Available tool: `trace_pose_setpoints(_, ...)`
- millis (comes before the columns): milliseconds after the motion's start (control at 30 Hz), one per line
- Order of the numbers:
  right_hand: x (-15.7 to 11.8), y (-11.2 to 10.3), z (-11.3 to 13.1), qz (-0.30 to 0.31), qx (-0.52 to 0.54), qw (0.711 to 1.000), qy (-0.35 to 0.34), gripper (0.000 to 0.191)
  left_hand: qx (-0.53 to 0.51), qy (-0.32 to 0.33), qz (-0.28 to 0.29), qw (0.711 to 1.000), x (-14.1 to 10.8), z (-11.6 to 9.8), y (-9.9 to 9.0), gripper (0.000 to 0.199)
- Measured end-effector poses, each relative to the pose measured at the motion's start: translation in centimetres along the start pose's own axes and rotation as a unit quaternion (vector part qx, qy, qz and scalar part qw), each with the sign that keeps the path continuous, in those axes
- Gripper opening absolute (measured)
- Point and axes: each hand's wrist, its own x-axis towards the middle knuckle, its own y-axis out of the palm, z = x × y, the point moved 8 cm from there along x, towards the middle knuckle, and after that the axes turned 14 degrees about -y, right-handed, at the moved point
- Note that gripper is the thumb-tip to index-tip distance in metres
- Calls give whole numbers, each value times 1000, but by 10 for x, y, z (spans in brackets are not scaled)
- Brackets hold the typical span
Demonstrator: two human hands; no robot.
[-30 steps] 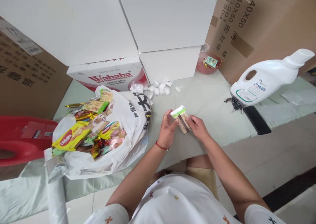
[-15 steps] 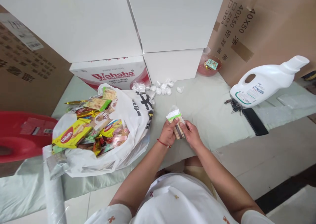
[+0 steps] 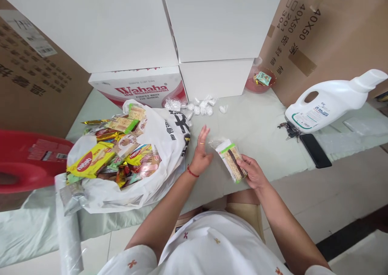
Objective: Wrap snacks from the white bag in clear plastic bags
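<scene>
A packaged snack bar [image 3: 230, 160] with a dark stripe and green edges is gripped by my right hand [image 3: 253, 172], thumb on top, at the table's near edge. Some clear film sticks out from its upper left end. My left hand [image 3: 200, 155] is empty, fingers apart and pointing up and away, just left of the snack. Left of that hand lies a white plastic bag [image 3: 163, 145] full of wrapped snacks, among them a yellow packet [image 3: 91, 159].
Small crumpled plastic pieces [image 3: 203, 106] lie before white boxes [image 3: 215, 79]. A pink bowl [image 3: 260, 80], white detergent bottle [image 3: 329, 101], keys [image 3: 289, 130] and black phone [image 3: 315, 150] are to the right. At left are a red container [image 3: 33, 157] and a plastic roll [image 3: 68, 226].
My left hand has let go of the snack and opened, moving slightly left and up. My right hand has shifted right and down with the snack, now more fully visible.
</scene>
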Motion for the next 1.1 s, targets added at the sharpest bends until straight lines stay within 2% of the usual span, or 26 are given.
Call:
trace_pose_setpoints(33,-4,-1,1,4,6,1000,12,49,34,25,30,999,2,-5,4,64)
trace_pose_setpoints(100,-10,0,4,2,17,1000,20,49,30,22,64,997,5,-7,13,39)
trace_pose_setpoints(167,-9,3,6,-20,38,999,7,47,-38,-35,65,997,4,-1,25,23)
trace_pose_setpoints(233,-4,6,8,-57,56,996,-25,43,-133,-106,49,984,-3,6,39,18)
trace_pose_setpoints(300,4,8,11,-92,50,992,-73,41,-239,-165,66,955,-15,10,57,19)
trace_pose_setpoints(367,11,9,13,-114,14,986,-121,39,-348,-207,106,908,-27,6,70,28)
trace_pose_setpoints(433,15,11,13,-112,-48,979,-161,40,-426,-240,135,862,-34,0,75,37)
trace_pose_setpoints(500,16,17,9,-85,-124,972,-180,41,-448,-277,103,844,-34,1,72,38)
trace_pose_setpoints(600,15,28,2,-34,-245,948,-198,40,-406,-307,-18,861,-30,11,60,40)
trace_pose_setpoints(667,13,31,4,-40,-306,924,-225,42,-383,-302,-63,871,-27,16,59,45)
trace_pose_setpoints(767,12,27,13,-79,-330,902,-266,53,-355,-288,-64,887,-25,22,63,50)
trace_pose_setpoints(900,16,36,17,-30,-357,896,-263,43,-208,-255,-43,943,-23,24,59,59)
trace_pose_setpoints(1000,17,37,16,-52,-464,849,-246,50,-57,-253,-82,962,-22,26,47,67)
trace_pose_setpoints(1100,19,37,12,-66,-529,815,-229,57,52,-212,-91,972,-20,18,41,65)
